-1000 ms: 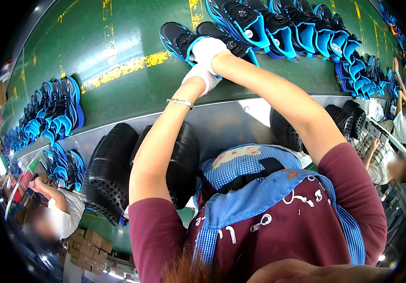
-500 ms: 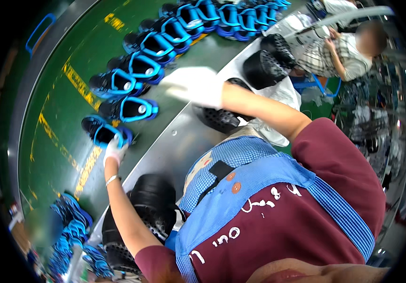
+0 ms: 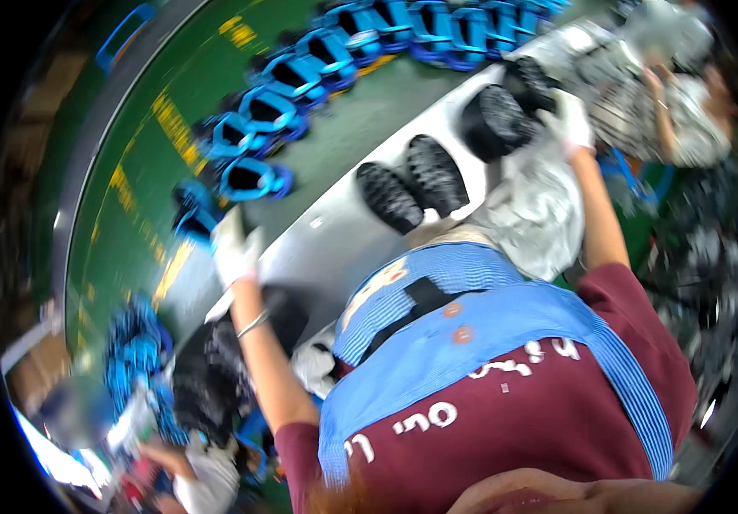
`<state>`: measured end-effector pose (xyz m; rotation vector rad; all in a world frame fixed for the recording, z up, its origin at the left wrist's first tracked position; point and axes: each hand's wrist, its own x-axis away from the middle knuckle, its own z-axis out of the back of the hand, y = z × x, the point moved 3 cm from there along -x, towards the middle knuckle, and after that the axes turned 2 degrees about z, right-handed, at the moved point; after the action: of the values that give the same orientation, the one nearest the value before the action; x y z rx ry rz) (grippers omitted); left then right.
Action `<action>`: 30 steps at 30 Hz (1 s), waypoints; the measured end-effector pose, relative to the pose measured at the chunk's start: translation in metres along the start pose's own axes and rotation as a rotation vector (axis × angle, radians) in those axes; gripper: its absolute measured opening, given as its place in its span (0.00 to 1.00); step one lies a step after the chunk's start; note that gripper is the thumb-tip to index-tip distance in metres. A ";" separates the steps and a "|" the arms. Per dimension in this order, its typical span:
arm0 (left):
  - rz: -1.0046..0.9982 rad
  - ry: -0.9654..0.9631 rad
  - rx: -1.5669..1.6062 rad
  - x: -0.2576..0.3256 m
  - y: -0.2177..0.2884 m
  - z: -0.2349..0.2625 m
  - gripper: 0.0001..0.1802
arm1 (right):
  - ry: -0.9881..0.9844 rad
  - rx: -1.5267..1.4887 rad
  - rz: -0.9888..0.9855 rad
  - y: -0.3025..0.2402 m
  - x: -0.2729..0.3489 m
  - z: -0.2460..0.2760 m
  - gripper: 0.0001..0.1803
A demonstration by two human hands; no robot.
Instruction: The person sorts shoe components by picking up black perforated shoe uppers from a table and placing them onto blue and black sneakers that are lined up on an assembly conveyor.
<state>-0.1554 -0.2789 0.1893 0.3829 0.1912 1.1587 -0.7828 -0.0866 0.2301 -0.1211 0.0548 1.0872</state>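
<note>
My left hand (image 3: 236, 250), in a white glove, is at the near edge of the green surface, thumb and fingers apart. Its fingertips are close to the nearest black-and-blue shoe (image 3: 195, 210); whether they touch is blurred. On the right, my gloved right hand (image 3: 570, 124) reaches to the edge of a black sole (image 3: 527, 79), fingers spread and no firm hold visible. Beside that stands a stack of black soles (image 3: 491, 124). Two more black soles, a left one (image 3: 389, 197) and a right one (image 3: 438, 174), lie apart on the metal ledge before my apron.
A curved row of black-and-blue shoes (image 3: 326, 58) runs along the green surface (image 3: 133, 141). White cloth or bagging (image 3: 536, 210) hangs by the ledge (image 3: 318, 221). Black pieces (image 3: 202, 377) are piled lower left, near more blue shoes (image 3: 136, 343). People sit right and lower left.
My right hand has swung right to the black soles, uncovering the two on the ledge. My left hand has drawn back from the nearest shoe. The view has shifted.
</note>
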 end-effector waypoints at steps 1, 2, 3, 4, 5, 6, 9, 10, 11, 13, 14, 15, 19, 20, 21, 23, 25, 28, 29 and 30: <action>0.082 -0.048 0.111 0.007 0.027 -0.007 0.33 | 0.031 -0.044 -0.019 0.009 0.003 -0.006 0.30; 0.020 -0.025 0.064 0.014 0.040 -0.014 0.33 | 0.039 -0.042 0.053 0.016 0.000 -0.011 0.31; -0.040 -0.012 0.066 0.025 0.044 -0.022 0.32 | 0.012 -0.062 0.101 0.010 -0.003 -0.010 0.30; 0.046 -0.042 0.161 0.030 0.061 -0.026 0.30 | -0.030 -0.078 0.140 0.014 -0.005 -0.008 0.29; 0.116 -0.049 0.188 0.035 0.084 -0.022 0.28 | -0.041 -0.065 0.184 0.018 -0.005 -0.007 0.28; 0.183 -0.064 0.204 0.041 0.094 -0.023 0.27 | -0.007 -0.047 0.224 0.026 -0.006 -0.008 0.27; 0.238 -0.158 0.265 0.054 0.110 -0.030 0.27 | -0.020 -0.140 0.213 0.039 -0.009 -0.006 0.26; 0.247 -0.116 0.252 0.062 0.108 -0.035 0.27 | -0.046 -0.194 0.159 0.043 -0.010 -0.002 0.26; 0.253 -0.105 0.277 0.066 0.111 -0.035 0.28 | -0.036 -0.224 0.156 0.046 -0.009 0.005 0.25; 0.279 -0.096 0.392 0.066 0.118 -0.037 0.29 | -0.034 -0.243 0.129 0.031 -0.012 0.030 0.24; 0.305 -0.099 0.482 0.064 0.123 -0.037 0.30 | -0.046 -0.233 0.109 0.011 -0.008 0.044 0.24; 0.323 -0.101 0.575 0.061 0.130 -0.036 0.30 | -0.021 -0.333 0.167 -0.007 -0.005 0.050 0.22; 0.276 -0.189 0.908 0.035 0.168 -0.035 0.33 | -0.338 -0.769 0.329 -0.156 0.019 0.060 0.21; 0.275 -0.199 1.063 0.030 0.174 -0.047 0.34 | -0.336 -0.812 0.512 -0.204 0.031 0.070 0.21; 0.262 -0.218 1.227 0.023 0.182 -0.057 0.35 | -0.408 -0.731 0.617 -0.237 0.039 0.074 0.23; 0.277 -0.405 1.622 0.023 0.195 -0.026 0.35 | -0.428 -0.735 0.882 -0.286 0.048 0.071 0.23; 0.347 -0.378 1.938 0.027 0.186 -0.029 0.31 | -0.470 -0.772 0.888 -0.314 0.051 0.066 0.22; 0.475 -0.152 2.057 0.032 0.146 -0.052 0.26 | -0.622 -0.826 0.768 -0.345 0.051 0.050 0.25; 0.491 -0.117 2.018 0.030 0.141 -0.050 0.25 | -0.650 -0.767 0.763 -0.352 0.048 0.047 0.25; 0.512 -0.081 1.977 0.029 0.139 -0.045 0.25 | -0.682 -0.712 0.755 -0.356 0.047 0.042 0.25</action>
<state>-0.2780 -0.1955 0.2035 2.2909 1.2232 1.0764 -0.4460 -0.2036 0.2926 -0.3795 -0.9759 1.8122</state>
